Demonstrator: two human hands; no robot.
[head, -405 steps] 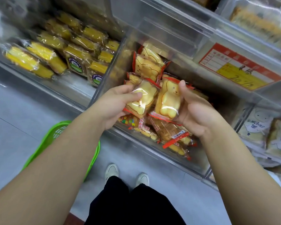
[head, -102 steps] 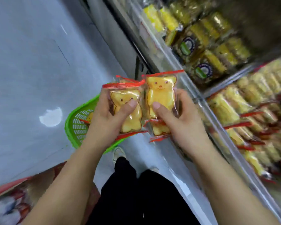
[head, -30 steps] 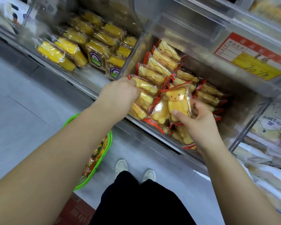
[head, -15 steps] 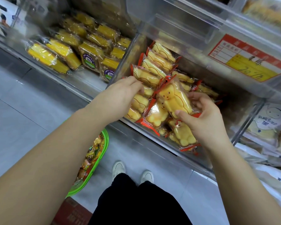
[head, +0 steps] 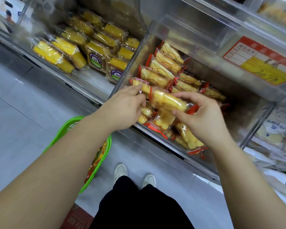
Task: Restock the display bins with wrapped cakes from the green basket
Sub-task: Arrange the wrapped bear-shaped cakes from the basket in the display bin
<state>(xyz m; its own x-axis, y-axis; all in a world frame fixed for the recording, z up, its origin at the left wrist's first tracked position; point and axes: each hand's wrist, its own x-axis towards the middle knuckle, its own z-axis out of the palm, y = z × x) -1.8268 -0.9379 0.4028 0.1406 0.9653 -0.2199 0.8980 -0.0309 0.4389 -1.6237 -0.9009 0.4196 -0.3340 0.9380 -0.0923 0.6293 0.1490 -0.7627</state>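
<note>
A bear-shaped wrapped cake [head: 167,99] in clear film with red ends lies on its edge over the front of the clear display bin [head: 130,60]. My right hand [head: 203,116] pinches it between thumb and fingers. My left hand [head: 125,104] grips the red-sealed end of another wrapped cake [head: 139,84] just left of it. Behind them a row of several bear cakes [head: 162,68] stands on edge in the bin. The green basket [head: 68,129] stands on the floor under my left forearm, with wrapped cakes in it.
The bin to the left holds yellow rectangular cakes [head: 68,48]. A shelf with a red and yellow price label [head: 261,63] overhangs the bear bin. White packs [head: 276,128] fill the bin to the right. My shoes [head: 134,174] stand on the grey tiled floor.
My right hand has turned its bear cake from facing me onto its edge and lowered it to the front of the row. My left hand stays at the row's front end.
</note>
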